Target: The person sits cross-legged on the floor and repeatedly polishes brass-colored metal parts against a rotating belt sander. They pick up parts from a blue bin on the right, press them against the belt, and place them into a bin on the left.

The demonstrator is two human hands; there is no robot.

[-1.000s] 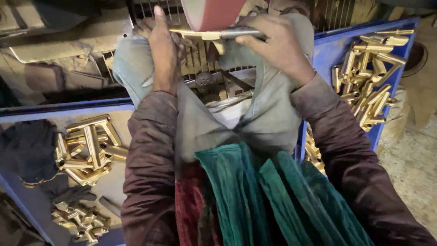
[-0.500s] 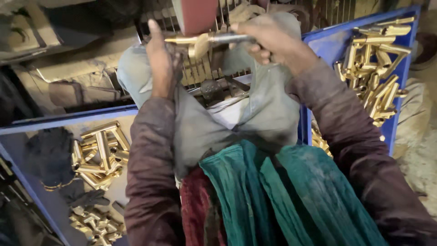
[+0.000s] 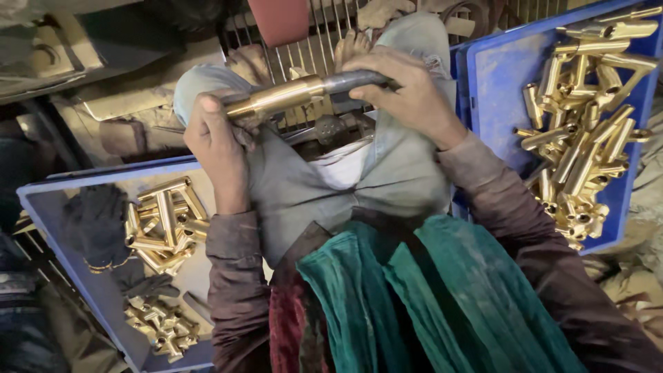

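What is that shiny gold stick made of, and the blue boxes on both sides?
The gold fitting held between the left hand and right hand looks like polished brass: yellow metal with bright glints. Its far end sits on a dull grey rod, probably steel. The blue trays look like moulded plastic, with flat matte colour and smooth rims, though dust makes that less sure.

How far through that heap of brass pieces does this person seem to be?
Hard to say which tray is finished: brass pieces fill the blue tray on the right, and more lie in the left one. In hand: one brass rod, left hand at its end, right hand gripping its dark end.
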